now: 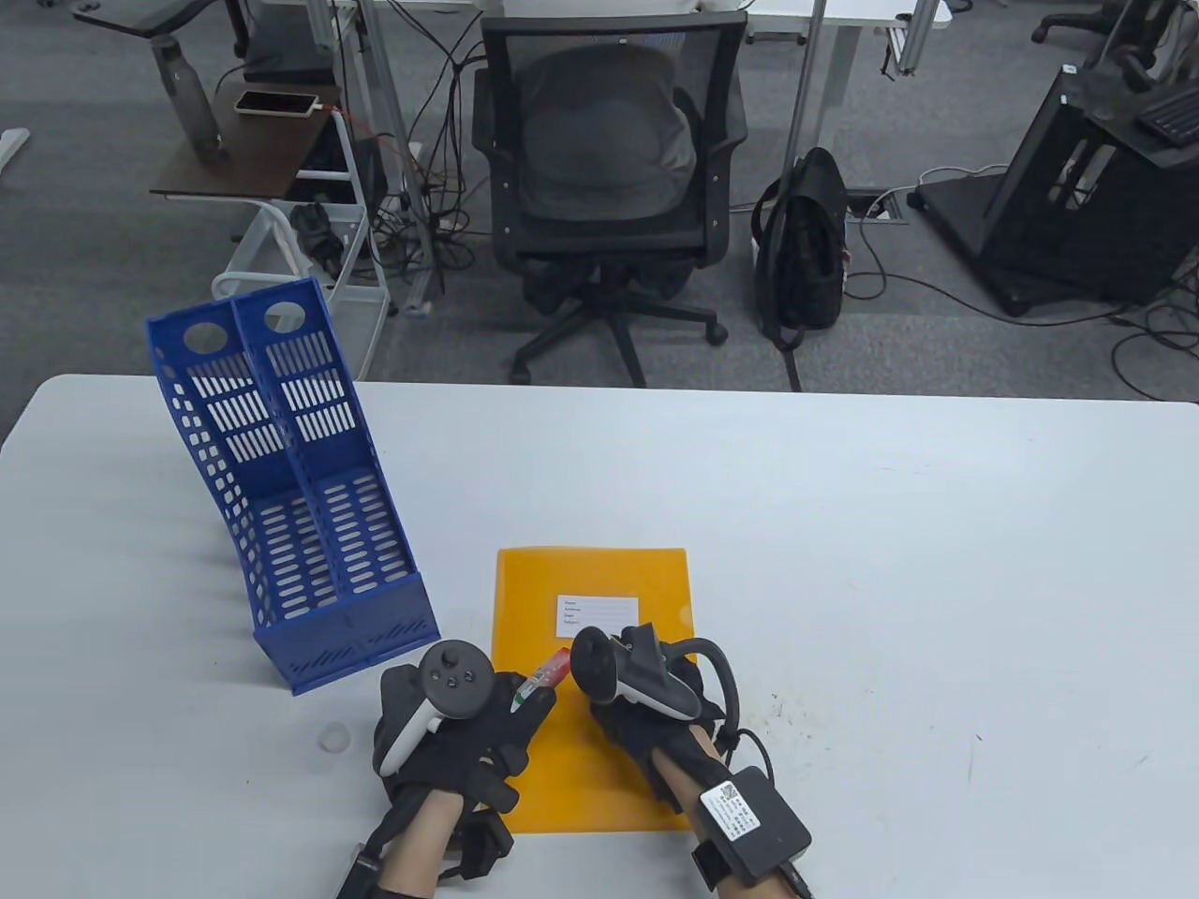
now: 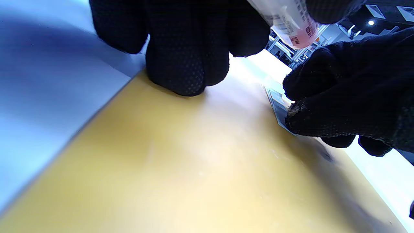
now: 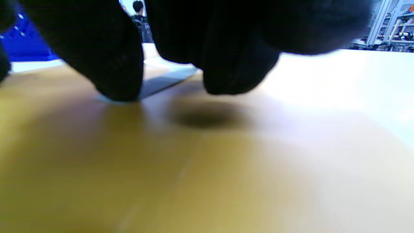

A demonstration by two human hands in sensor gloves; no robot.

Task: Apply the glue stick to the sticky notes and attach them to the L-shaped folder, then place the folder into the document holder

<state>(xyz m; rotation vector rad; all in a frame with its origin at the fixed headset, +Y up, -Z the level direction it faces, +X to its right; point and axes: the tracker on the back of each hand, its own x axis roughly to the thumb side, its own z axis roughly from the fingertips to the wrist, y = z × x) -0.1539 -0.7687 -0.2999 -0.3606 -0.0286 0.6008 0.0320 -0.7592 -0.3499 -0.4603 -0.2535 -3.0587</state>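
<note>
- Grasping the glue stick (image 1: 545, 676) in the curled fingers of the left hand (image 1: 450, 721), tube slanting up and away over the folder's left edge; knuckles of that hand resting on the folder in the left wrist view.
- Pressing down with the right hand (image 1: 646, 712) fingertips (image 3: 110, 74) on the near edge of the white sticky note (image 1: 597, 611); fingers bent, nothing enclosed in them.
- Lying flat near the front edge of the tabletop (image 1: 843, 562): orange L-shaped folder (image 1: 599, 749), note sitting on its far half.
- Standing near the tabletop's left edge, just beside the folder's far left corner: blue document holder (image 1: 309, 524), two compartments, not touching the folder.
</note>
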